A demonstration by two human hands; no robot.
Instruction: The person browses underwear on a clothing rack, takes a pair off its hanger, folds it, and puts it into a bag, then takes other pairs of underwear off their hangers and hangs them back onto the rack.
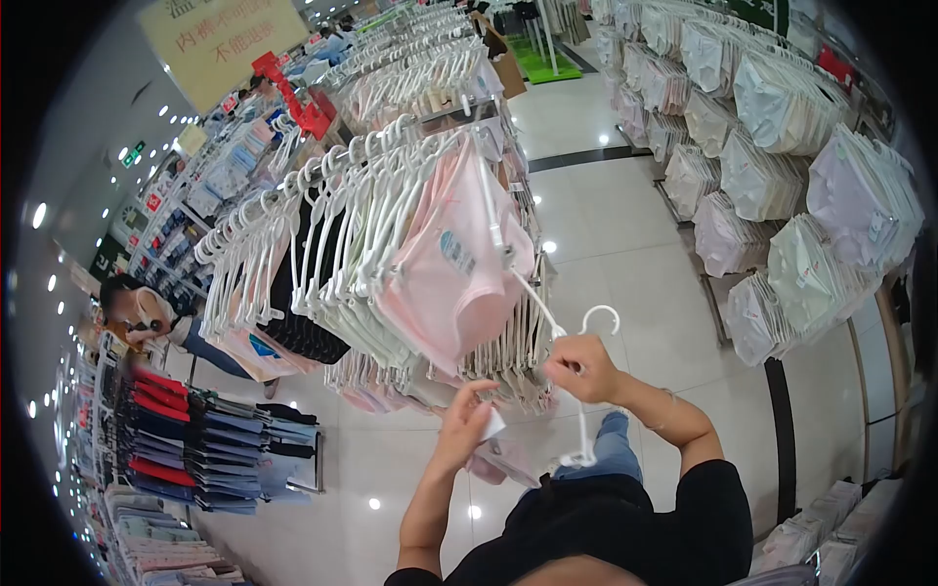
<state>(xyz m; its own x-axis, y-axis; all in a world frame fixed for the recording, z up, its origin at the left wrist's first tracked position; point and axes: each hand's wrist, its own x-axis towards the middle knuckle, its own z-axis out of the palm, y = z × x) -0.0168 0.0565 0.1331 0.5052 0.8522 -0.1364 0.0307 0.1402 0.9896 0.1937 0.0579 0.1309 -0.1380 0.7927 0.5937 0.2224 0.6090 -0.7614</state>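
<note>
While the right hand is curled tight around 1 white hanger, with the forearm reaching in from the near right, the left hand is half open, fingers bent, beside 1 white tag and 1 pale pink item; I cannot tell whether it grips either. The hanger is right of 1 pink brief. Far left is 1 yellow sign.

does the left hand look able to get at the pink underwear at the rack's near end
Probably yes: the left hand appears just below the pink underwear, with nothing visible between them, though the white piece by its palm may hinder it.
</note>
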